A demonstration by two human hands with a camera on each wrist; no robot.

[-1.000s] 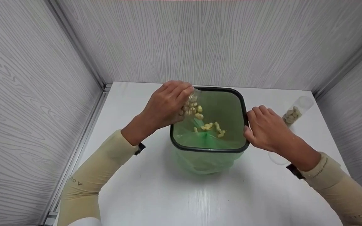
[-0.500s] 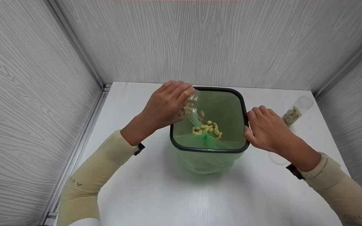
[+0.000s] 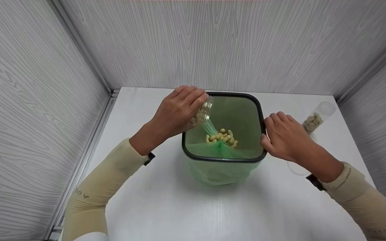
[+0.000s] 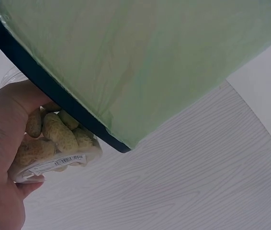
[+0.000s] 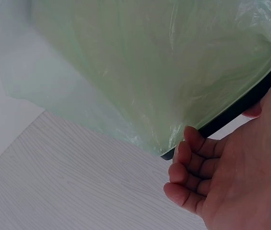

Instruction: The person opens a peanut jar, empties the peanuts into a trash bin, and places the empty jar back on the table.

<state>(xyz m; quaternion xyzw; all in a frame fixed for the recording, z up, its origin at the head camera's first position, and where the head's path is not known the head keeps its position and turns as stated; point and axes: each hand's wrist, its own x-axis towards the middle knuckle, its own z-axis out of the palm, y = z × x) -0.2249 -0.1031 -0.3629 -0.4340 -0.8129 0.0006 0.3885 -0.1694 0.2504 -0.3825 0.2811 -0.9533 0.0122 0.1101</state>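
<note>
The clear jar (image 3: pixel 203 112) lies tilted in my left hand (image 3: pixel 178 112), its mouth pointing inward over the left side of the black-rimmed green bin (image 3: pixel 224 160). My fingers are curled round its far side and my thumb closes from below, so it sits snug against my palm; from the left wrist I see peanuts in it and a barcode label (image 4: pixel 71 160) on it. Loose peanuts (image 3: pixel 224 136) lie in the bin, below and to the right of the jar. My right hand (image 3: pixel 285 139) pinches the bin's right rim between thumb and fingers, which are loosely curled. Just beyond that hand, a clear tube (image 3: pixel 325 109) holding more peanuts lies on the white table (image 3: pixel 179 211).
</note>
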